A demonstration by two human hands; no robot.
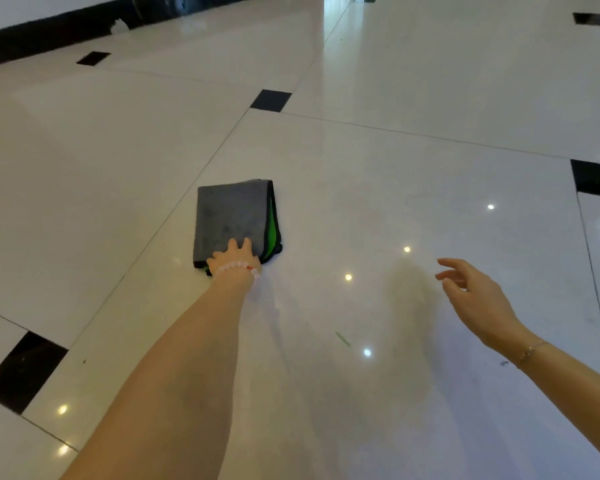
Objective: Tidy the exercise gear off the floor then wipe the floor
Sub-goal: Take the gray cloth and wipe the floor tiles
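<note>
A folded grey cloth with a green inner layer (231, 216) lies flat on the glossy white tiled floor (413, 174). My left hand (234, 258) presses down on the cloth's near edge with its fingers spread flat; a beaded bracelet is on that wrist. My right hand (471, 292) hovers in the air over the floor to the right, fingers relaxed and loosely spread, holding nothing. No exercise gear is in view.
Small black inset tiles (271, 100) dot the floor at tile corners. A black skirting (66, 26) runs along the wall at the far left. A small green speck (342, 338) and faint marks lie on the tile near my arms.
</note>
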